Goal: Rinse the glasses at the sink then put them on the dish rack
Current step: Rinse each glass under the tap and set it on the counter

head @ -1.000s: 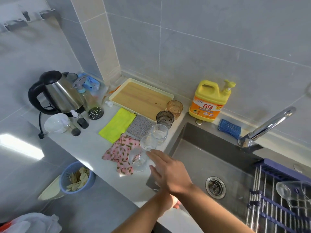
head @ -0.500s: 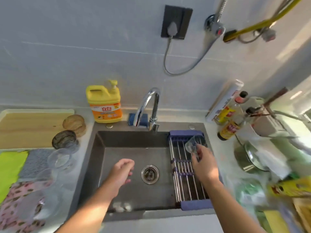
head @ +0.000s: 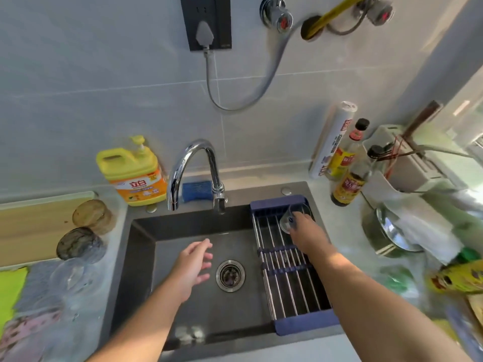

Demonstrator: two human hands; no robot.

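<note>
A clear glass lies on its side at the far end of the blue-framed dish rack that spans the right side of the dark sink. My right hand rests on that glass, fingers around its near side. My left hand hovers over the sink basin near the drain, fingers spread and holding nothing. On the left counter stand an amber glass, a smoky dark glass and a clear glass, with more blurred clear glasses in front of it.
The chrome tap arches over the sink's back edge, no water running. A yellow detergent jug and blue sponge sit behind it. Sauce bottles, a pot lid and clutter crowd the right counter. Cloths and a wooden board lie left.
The view swung from the left counter to the sink. My right hand went from the counter glasses to the rack and now holds a clear glass at its far end. My left hand hangs over the basin.
</note>
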